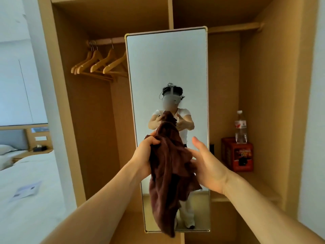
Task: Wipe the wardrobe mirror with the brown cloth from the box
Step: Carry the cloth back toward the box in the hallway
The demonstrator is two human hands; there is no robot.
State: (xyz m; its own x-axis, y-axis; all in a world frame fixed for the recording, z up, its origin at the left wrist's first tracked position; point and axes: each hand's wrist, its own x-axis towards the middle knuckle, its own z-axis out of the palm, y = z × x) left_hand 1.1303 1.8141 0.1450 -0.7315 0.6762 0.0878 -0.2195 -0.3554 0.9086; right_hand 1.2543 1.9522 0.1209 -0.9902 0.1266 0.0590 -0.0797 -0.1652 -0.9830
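Step in hand: readying the cloth. It hangs bunched in front of the mirror, over its lower half, and I judge it is not yet on the glass. The left hand grips the upper bunch, fingers curled round it. The right hand is open, fingers straight, at the cloth's right side. Next I'd want it wadded into a pad and pressed flat to the glass.

Count: one cloth, one mirror. Left of the mirror, four hangers as best I can count. Right of it, one bottle on one red box.
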